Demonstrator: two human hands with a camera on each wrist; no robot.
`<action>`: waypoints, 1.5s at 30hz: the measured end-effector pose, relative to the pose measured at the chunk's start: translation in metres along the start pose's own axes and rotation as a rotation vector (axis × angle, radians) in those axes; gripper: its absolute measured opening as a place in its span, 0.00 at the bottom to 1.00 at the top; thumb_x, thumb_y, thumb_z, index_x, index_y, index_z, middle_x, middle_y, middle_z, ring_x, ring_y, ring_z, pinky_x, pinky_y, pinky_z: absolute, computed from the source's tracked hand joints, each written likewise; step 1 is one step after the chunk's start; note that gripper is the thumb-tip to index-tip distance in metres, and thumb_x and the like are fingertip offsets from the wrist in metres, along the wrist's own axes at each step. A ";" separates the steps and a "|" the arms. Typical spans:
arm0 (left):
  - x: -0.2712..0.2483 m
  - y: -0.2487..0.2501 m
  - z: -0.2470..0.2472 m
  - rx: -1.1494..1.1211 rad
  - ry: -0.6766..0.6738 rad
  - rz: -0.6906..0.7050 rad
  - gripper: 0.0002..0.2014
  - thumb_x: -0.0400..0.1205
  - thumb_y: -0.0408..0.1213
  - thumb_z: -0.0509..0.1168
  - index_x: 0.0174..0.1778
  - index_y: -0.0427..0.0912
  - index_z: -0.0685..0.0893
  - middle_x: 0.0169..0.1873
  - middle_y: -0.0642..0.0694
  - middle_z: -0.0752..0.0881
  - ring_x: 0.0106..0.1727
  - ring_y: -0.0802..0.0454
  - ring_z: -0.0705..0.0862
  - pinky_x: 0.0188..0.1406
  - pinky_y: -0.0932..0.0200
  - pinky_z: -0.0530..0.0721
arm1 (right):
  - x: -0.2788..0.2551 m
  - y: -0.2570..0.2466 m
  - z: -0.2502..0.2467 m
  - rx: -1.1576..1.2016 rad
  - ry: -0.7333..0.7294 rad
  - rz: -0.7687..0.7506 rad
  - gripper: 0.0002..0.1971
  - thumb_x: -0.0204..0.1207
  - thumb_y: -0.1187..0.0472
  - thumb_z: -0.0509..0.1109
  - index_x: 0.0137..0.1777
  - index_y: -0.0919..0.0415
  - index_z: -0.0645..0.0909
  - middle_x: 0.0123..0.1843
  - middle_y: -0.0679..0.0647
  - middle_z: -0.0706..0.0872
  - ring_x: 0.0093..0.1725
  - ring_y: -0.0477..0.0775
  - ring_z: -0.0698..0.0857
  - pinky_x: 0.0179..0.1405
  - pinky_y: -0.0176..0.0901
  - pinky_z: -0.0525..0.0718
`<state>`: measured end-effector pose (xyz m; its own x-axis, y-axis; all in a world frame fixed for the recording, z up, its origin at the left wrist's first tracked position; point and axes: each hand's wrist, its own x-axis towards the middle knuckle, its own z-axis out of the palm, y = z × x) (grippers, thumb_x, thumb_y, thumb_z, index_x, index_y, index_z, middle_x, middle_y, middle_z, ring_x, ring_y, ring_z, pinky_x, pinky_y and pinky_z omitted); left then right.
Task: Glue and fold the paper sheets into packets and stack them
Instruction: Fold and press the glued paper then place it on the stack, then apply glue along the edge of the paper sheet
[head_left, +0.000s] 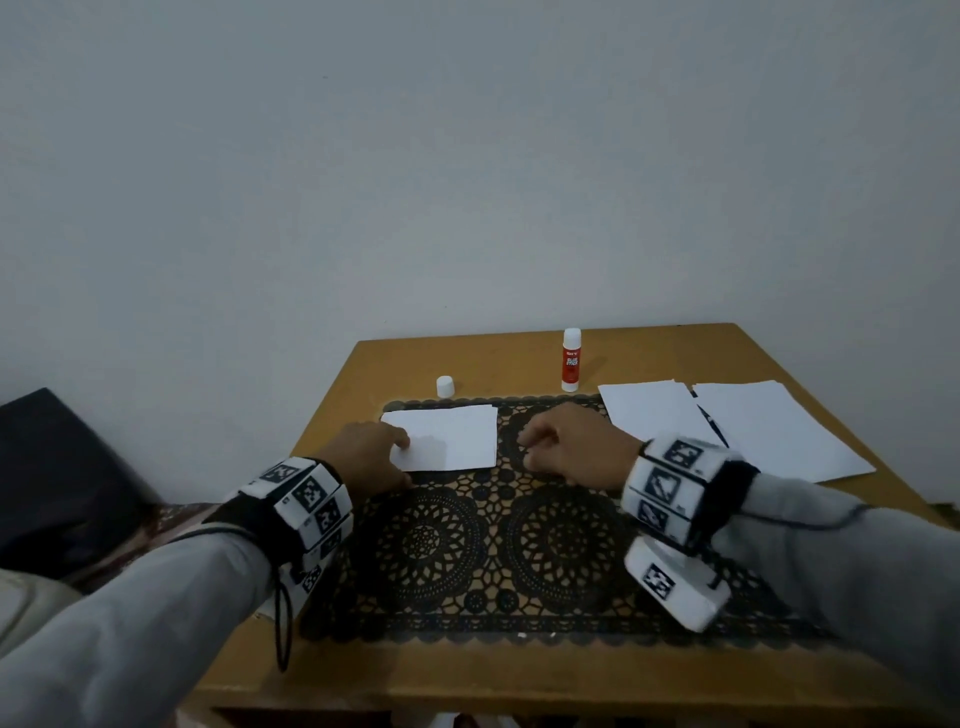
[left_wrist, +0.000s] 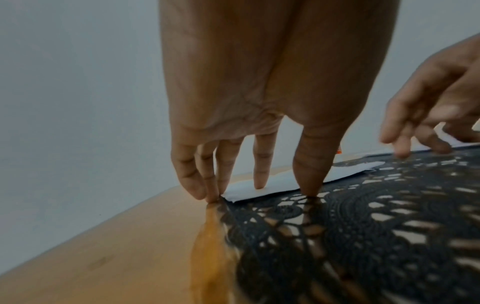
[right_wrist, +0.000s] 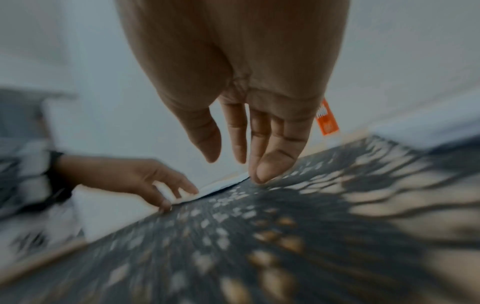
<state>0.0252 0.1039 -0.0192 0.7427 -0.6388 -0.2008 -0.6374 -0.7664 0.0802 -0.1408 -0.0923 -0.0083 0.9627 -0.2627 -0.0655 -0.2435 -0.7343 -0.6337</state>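
Left hand laid with straight fingers on folded packet, gripping nothing | right hand loosely curled, empty, above lace mat | loose sheets at table's right edge.

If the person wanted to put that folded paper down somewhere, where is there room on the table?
Free: the black lace mat nearer the person than both hands, and bare wooden table left of the small white cap. Crowded: the right side, where loose white paper sheets overlap, beside the upright glue stick.

Folded packet lies on mat; glue stick behind, loose sheets right
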 end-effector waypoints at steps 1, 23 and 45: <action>0.000 0.002 0.000 -0.004 0.006 -0.007 0.29 0.78 0.48 0.70 0.75 0.47 0.74 0.73 0.44 0.74 0.73 0.45 0.72 0.69 0.55 0.71 | -0.010 0.003 -0.003 -0.091 -0.012 -0.055 0.12 0.77 0.59 0.72 0.60 0.58 0.85 0.54 0.50 0.88 0.52 0.47 0.85 0.53 0.39 0.83; 0.021 0.247 0.006 0.019 0.002 0.623 0.22 0.83 0.46 0.62 0.72 0.45 0.73 0.69 0.43 0.78 0.70 0.45 0.75 0.68 0.52 0.74 | -0.061 0.137 -0.096 -0.324 0.434 0.131 0.14 0.80 0.60 0.63 0.32 0.61 0.78 0.29 0.48 0.79 0.31 0.49 0.76 0.30 0.40 0.69; 0.039 0.262 0.011 -0.026 0.190 0.699 0.09 0.80 0.39 0.66 0.41 0.39 0.89 0.39 0.44 0.88 0.43 0.45 0.84 0.41 0.57 0.80 | -0.059 0.144 -0.098 -0.256 0.463 0.169 0.15 0.74 0.65 0.62 0.26 0.57 0.72 0.31 0.51 0.83 0.33 0.53 0.81 0.32 0.45 0.79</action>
<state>-0.1153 -0.1214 -0.0170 0.1871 -0.9792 0.0787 -0.9731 -0.1738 0.1513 -0.2443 -0.2436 -0.0199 0.7694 -0.5950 0.2322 -0.4665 -0.7719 -0.4320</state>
